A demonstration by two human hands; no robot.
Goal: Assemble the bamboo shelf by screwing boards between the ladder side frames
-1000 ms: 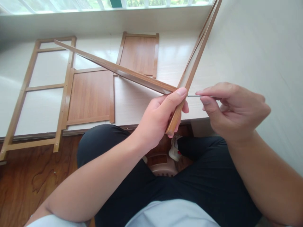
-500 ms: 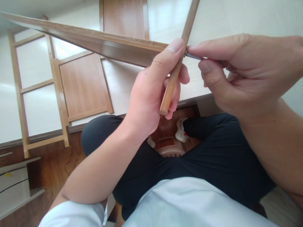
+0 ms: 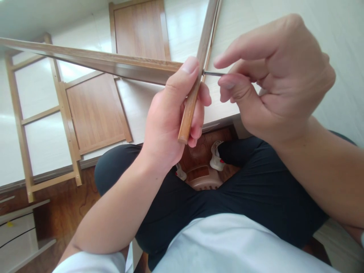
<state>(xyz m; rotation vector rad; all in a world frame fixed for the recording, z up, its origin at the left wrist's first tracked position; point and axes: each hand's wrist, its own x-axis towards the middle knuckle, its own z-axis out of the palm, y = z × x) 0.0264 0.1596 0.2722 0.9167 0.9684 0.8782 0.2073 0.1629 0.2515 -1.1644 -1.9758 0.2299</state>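
step: joining frame corner | left hand clamped on round brown wooden post | right hand pinching thin metal key | next: steady turning needed, likely

Thin metal tool horiz., tip at upright wooden rail.
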